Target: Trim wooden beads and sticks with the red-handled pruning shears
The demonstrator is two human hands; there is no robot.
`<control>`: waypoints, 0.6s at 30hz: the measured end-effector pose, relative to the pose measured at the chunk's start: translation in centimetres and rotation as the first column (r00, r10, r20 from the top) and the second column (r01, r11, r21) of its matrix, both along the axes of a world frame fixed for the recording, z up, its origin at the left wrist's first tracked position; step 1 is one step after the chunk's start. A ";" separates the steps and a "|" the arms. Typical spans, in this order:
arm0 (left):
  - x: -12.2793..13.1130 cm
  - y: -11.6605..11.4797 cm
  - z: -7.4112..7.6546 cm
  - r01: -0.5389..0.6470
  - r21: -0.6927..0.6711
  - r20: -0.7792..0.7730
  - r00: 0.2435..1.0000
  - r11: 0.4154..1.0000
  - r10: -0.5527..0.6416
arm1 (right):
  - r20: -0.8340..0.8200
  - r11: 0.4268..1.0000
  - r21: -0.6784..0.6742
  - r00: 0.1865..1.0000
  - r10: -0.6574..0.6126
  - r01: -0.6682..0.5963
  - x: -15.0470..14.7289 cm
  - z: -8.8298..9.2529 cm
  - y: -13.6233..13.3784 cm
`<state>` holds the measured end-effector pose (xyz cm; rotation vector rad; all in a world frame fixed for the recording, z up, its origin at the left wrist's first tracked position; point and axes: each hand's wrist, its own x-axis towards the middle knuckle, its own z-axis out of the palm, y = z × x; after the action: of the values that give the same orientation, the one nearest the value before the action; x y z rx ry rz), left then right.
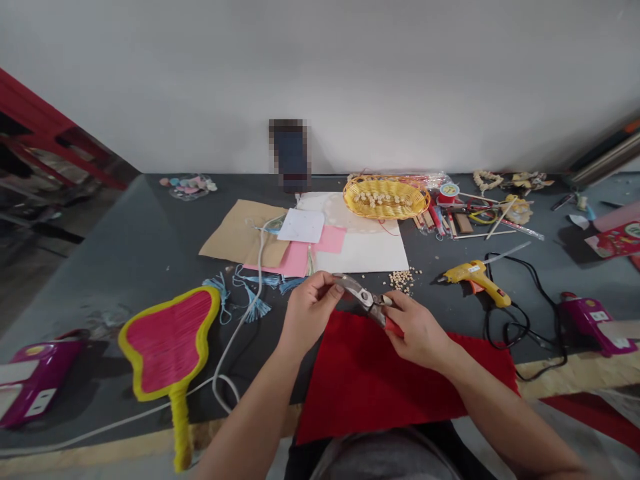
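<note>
My right hand (417, 330) is closed round the red handles of a pair of metal scissors (361, 293), blades pointing left. My left hand (309, 308) pinches the tip of the blades between thumb and fingers. Both hands hover over a red felt sheet (370, 383) lying at the near edge of the dark table (150, 247). A small pile of pale beads (404, 280) lies just beyond the scissors.
A pink and yellow hand fan (167, 347) lies left, beside blue tassels (250, 293) and a white cord (240, 320). Paper sheets (365, 250) and a yellow basket (385, 197) sit behind. A yellow glue gun (475, 277) with black cable lies right, and purple boxes (590, 323) at both sides.
</note>
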<state>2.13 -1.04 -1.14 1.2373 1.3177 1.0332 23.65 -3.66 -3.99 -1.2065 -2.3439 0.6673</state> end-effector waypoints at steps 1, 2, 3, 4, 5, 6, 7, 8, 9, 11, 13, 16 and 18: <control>0.0 0.0 0.1 -0.012 0.022 -0.041 0.999 1.000 0.013 | -0.001 1.000 0.009 1.000 -0.003 0.003 0.0 -0.1 0.1; 0.0 -0.1 0.1 -0.025 0.042 -0.079 0.996 0.999 0.028 | -0.002 1.000 0.019 1.000 -0.002 0.002 0.0 -0.2 0.2; 0.0 -0.1 0.2 -0.037 0.059 -0.113 0.993 0.998 0.043 | -0.004 1.000 0.030 1.000 0.003 -0.003 0.1 -0.3 0.3; 0.0 -0.2 0.2 -0.044 0.070 -0.135 0.989 0.997 0.053 | -0.007 0.999 0.042 1.000 0.014 -0.014 0.1 -0.3 0.3; 0.0 -0.2 0.2 -0.046 0.074 -0.139 0.989 0.996 0.056 | -0.009 0.998 0.050 1.000 0.030 -0.029 0.1 -0.4 0.4; 0.0 -0.2 0.1 -0.043 0.072 -0.122 0.991 0.996 0.051 | -0.009 0.997 0.053 0.999 0.048 -0.047 0.2 -0.3 0.5; -0.1 -0.2 0.0 -0.034 0.060 -0.088 0.995 0.998 0.039 | -0.007 0.997 0.050 0.998 0.064 -0.064 0.2 -0.2 0.5; -0.2 -0.2 -0.1 -0.020 0.041 -0.040 0.999 0.999 0.022 | -0.005 0.996 0.042 0.997 0.080 -0.079 0.2 -0.1 0.6; -0.2 -0.2 -0.2 -0.003 0.014 0.018 1.000 1.000 0.002 | -0.003 0.995 0.033 0.996 0.093 -0.093 0.2 0.0 0.6; -0.4 0.0 -0.4 0.038 -0.051 0.144 0.989 0.998 -0.030 | 0.000 0.994 0.023 0.994 0.111 -0.110 0.3 0.2 0.7; -0.5 0.0 -0.5 0.073 -0.113 0.253 0.967 0.991 -0.042 | 0.006 0.992 0.029 0.992 0.122 -0.123 0.4 0.4 0.7; -0.6 0.1 -0.4 0.097 -0.161 0.336 0.941 0.982 -0.038 | 0.016 0.991 0.045 0.992 0.122 -0.123 0.5 0.4 0.7; -0.6 0.1 -0.3 0.104 -0.173 0.347 0.937 0.979 -0.038 | 0.009 0.991 0.055 0.993 0.120 -0.120 0.6 0.4 0.7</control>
<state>1.51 -0.95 -1.49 0.9064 1.0646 0.9946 24.25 -2.96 -3.61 -1.0516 -2.4377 0.6341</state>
